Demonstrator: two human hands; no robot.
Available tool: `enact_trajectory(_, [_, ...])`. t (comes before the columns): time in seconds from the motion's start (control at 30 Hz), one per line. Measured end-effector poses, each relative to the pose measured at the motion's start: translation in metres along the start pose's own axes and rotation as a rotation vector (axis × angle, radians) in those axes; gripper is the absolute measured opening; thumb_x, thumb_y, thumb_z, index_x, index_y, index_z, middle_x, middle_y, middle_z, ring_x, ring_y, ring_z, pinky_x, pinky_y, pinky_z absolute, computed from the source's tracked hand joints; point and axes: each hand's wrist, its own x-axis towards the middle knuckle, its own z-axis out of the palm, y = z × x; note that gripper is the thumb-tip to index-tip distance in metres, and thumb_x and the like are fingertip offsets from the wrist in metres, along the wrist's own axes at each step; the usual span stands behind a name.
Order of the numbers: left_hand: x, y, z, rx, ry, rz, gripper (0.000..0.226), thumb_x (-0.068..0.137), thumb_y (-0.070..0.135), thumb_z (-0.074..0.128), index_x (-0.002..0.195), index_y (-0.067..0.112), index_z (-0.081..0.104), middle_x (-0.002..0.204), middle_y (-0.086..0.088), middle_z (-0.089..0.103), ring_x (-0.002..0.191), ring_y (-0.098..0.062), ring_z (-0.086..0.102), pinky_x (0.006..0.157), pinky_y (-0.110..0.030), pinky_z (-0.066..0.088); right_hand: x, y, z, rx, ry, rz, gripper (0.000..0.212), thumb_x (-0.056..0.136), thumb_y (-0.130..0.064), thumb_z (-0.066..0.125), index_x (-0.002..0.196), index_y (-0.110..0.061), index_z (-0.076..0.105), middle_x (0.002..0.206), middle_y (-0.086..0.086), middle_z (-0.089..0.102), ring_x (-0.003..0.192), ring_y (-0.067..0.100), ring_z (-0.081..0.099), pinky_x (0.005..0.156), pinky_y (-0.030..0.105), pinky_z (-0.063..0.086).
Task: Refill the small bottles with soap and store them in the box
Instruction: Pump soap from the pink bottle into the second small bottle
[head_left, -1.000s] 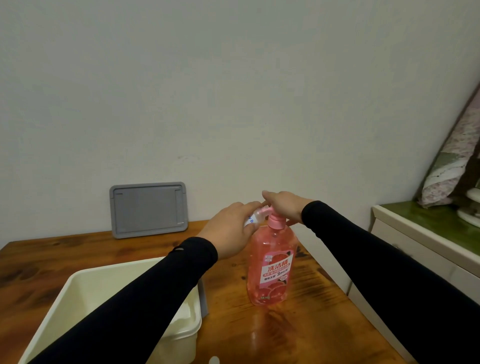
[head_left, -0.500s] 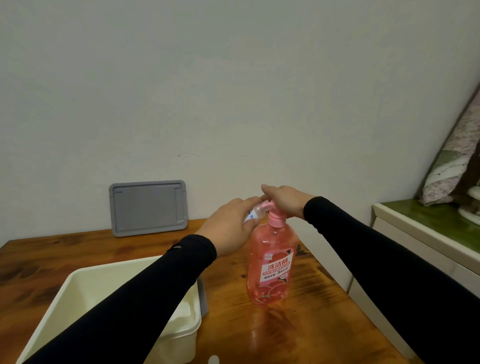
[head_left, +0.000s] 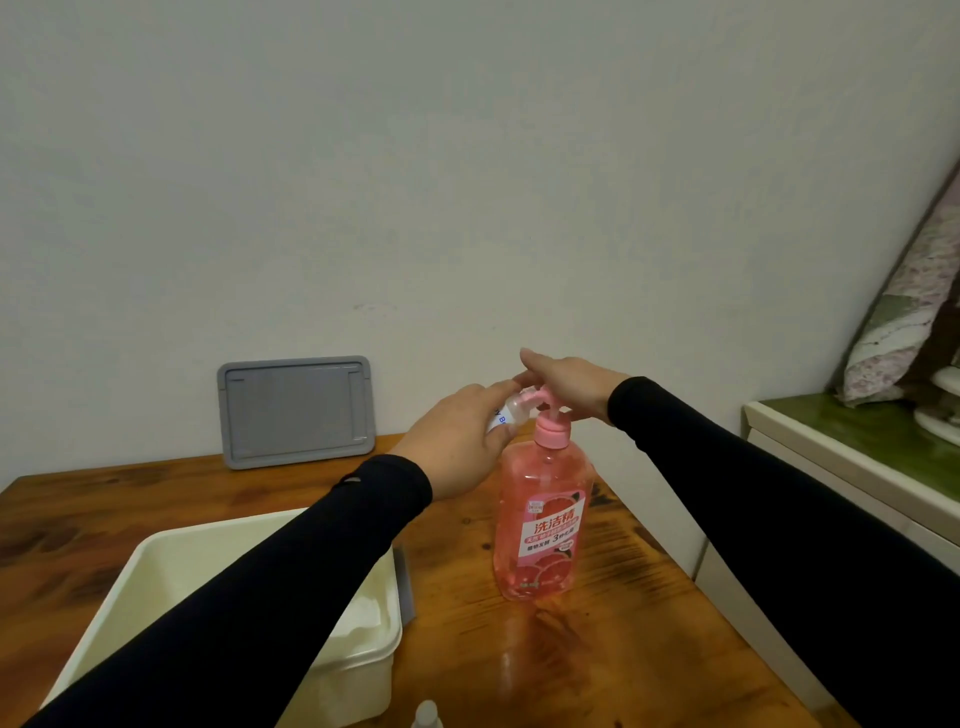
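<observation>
A pink pump bottle of soap (head_left: 543, 525) stands upright on the wooden table (head_left: 613, 654). My left hand (head_left: 457, 447) grips a small clear bottle (head_left: 506, 413) with blue print, tilted with its mouth at the pink pump spout. My right hand (head_left: 569, 382) rests flat on the pump head, fingers straight. The cream plastic box (head_left: 363, 670) sits at the lower left, partly hidden under my left sleeve. Another small bottle's top (head_left: 427, 716) pokes up at the bottom edge.
A grey lid (head_left: 296, 410) leans against the wall behind the table. To the right stands a white cabinet with a green top (head_left: 852, 431), holding folded fabric and a white object. The table's right edge runs close to the soap bottle.
The pump head has risen from its pressed-down position, and my right hand has lifted with it. My left hand keeps the small bottle at the spout.
</observation>
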Motion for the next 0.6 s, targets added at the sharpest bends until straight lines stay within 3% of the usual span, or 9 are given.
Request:
enact_trajectory(0.03, [-0.001,-0.001,0.003,-0.01,0.0,-0.004,0.052,0.1,0.033,0.044,0.148,0.032,0.026,0.13,-0.003,0.053,0.114,-0.018,0.052,0.091,-0.024,0.036,0.0,0.002,0.002,-0.004,0.007,-0.002,0.056,0.102,-0.047,0.019,0.132,-0.014,0.053,0.097,0.0,0.06,0.095,0.019,0.052,0.094,0.034,0.04])
enact_trajectory(0.13, [-0.004,-0.004,0.01,-0.007,-0.007,-0.019,0.051,0.1,0.034,0.043,0.148,0.031,0.027,0.132,-0.001,0.052,0.116,-0.017,0.051,0.09,-0.021,0.034,-0.001,0.006,0.011,-0.065,0.011,-0.006,0.05,0.104,-0.038,0.022,0.131,-0.01,0.052,0.129,0.014,0.057,0.105,0.026,0.054,0.093,0.034,0.04])
enact_trajectory(0.27, [-0.006,-0.004,0.012,-0.001,-0.022,-0.024,0.051,0.1,0.035,0.042,0.148,0.031,0.026,0.134,-0.001,0.051,0.118,-0.017,0.049,0.09,-0.021,0.033,-0.002,0.008,0.011,-0.107,-0.009,-0.027,0.049,0.105,-0.035,0.021,0.135,-0.008,0.048,0.117,0.009,0.061,0.095,0.02,0.054,0.084,0.029,0.041])
enact_trajectory(0.43, [0.001,-0.001,0.001,-0.009,-0.002,-0.002,0.05,0.1,0.034,0.043,0.148,0.03,0.028,0.133,-0.003,0.052,0.117,-0.019,0.05,0.091,-0.023,0.033,-0.001,0.0,-0.002,0.01,-0.035,-0.004,0.054,0.101,-0.049,0.022,0.134,-0.019,0.051,0.138,0.007,0.051,0.114,0.022,0.049,0.106,0.041,0.037])
enact_trajectory(0.53, [0.001,-0.001,0.0,0.005,0.001,0.002,0.05,0.1,0.034,0.043,0.148,0.03,0.028,0.134,-0.003,0.051,0.119,-0.019,0.049,0.09,-0.022,0.032,0.0,0.0,-0.004,0.001,-0.045,0.013,0.055,0.1,-0.051,0.02,0.134,-0.02,0.051,0.129,0.006,0.057,0.117,0.023,0.049,0.107,0.043,0.037])
enact_trajectory(0.6, [-0.001,-0.001,0.004,-0.013,-0.001,-0.009,0.05,0.1,0.033,0.042,0.148,0.031,0.027,0.131,-0.002,0.052,0.114,-0.017,0.051,0.088,-0.021,0.034,0.001,0.002,0.002,0.0,-0.026,0.005,0.054,0.102,-0.047,0.02,0.133,-0.016,0.052,0.107,0.003,0.062,0.105,0.022,0.053,0.093,0.034,0.042])
